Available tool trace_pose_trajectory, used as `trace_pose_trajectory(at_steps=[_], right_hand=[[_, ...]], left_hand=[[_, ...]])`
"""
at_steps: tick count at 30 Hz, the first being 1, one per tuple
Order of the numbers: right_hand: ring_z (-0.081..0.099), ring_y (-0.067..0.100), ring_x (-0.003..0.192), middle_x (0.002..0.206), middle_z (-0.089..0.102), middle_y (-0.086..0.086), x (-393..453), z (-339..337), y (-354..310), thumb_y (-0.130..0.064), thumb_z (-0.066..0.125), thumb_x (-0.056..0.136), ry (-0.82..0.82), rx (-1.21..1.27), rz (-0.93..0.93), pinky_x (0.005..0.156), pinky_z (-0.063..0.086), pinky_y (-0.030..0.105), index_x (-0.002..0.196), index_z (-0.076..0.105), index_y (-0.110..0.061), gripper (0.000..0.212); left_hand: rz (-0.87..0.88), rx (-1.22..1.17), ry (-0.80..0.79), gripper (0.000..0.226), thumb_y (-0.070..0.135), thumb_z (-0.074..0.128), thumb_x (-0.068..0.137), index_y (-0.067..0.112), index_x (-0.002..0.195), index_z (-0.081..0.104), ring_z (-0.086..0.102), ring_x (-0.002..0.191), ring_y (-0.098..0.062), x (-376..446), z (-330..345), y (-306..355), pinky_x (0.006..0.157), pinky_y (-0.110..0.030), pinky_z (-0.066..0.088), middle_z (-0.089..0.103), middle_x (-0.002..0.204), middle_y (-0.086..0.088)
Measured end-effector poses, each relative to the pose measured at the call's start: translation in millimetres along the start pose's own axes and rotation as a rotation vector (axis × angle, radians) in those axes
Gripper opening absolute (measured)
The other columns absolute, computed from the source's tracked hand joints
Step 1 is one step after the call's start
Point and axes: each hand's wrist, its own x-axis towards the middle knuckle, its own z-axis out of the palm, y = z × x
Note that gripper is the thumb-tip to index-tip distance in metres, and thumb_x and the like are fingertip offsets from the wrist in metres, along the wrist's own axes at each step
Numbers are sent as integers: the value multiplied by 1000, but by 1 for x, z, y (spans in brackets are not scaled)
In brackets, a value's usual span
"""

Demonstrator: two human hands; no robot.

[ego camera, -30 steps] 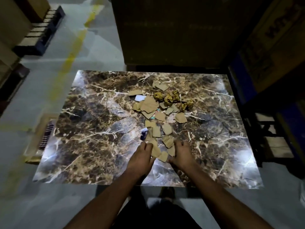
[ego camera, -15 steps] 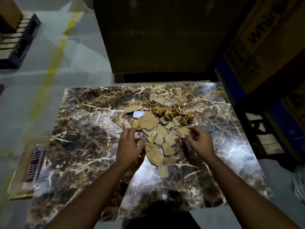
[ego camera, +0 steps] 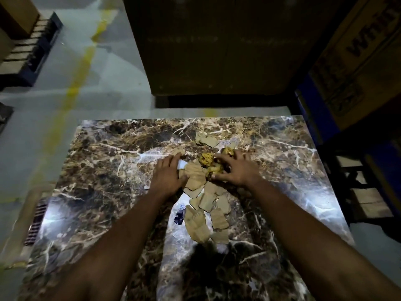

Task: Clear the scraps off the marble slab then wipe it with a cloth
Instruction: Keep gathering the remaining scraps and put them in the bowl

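A dark brown marble slab with white veins fills the lower view. Several torn tan cardboard scraps lie in a loose pile down its middle, with yellow crumpled wads at the far end and a small blue wrapper at the pile's left. My left hand lies flat with straight fingers on the left side of the pile, touching a white scrap. My right hand rests on the right side, fingers spread over the wads. No cloth is in view.
A large dark cardboard box stands just beyond the slab's far edge. Printed cartons and blue racking are at the right. A floor grate lies left of the slab, a dark pallet at far left.
Both hands have moved from the near end of the scrap pile to its far end. The loose scraps now lie closer together than before.
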Motion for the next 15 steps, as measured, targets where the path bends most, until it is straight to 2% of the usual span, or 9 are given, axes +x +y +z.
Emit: trace_pose_trajectory(at_steps=[2,4,7,9,11,15], right_hand=[[21,44,145,160,22,8,-4,6,-11,-81,64,74,20,-11,9,108,35,64,143,27,-64,79],[29,40,139,152,29,8,-8,12,-15,-66,72,76,71,46,17,105,44,56,139,39,-58,72],[45,29,127,140,37,2,-10,20,-13,-45,76,76,161,195,-17,95,53,46,129,55,-46,57],[53,23,122,141,39,0,-12,21,-11,-35,81,77,178,288,-30,95,56,42,125,60,-40,53],[56,21,118,140,42,0,-19,18,-13,-32,85,76,207,311,-62,95,56,40,123,62,-37,52],[51,14,109,130,42,-2,-53,6,-21,-41,81,78,261,246,-180,85,50,29,126,60,-40,52]], left_hand=[[-16,52,-7,85,62,59,89,31,159,20,28,137,-33,-1,-3,4,112,-48,33,36,151,-12],[-20,97,-26,82,64,62,86,32,155,31,28,136,-33,0,-9,7,111,-48,34,35,149,-13],[26,90,-48,75,61,72,81,27,142,47,23,140,-36,6,-15,11,113,-50,33,21,159,-13],[49,98,-99,69,58,73,81,27,138,48,27,136,-36,11,-18,13,109,-47,35,26,158,-9],[67,114,-106,59,53,71,85,28,133,48,34,129,-34,12,-19,16,102,-43,37,40,149,-6],[78,111,-16,46,43,66,92,23,129,49,41,123,-32,3,-16,21,96,-43,40,48,139,-10]])
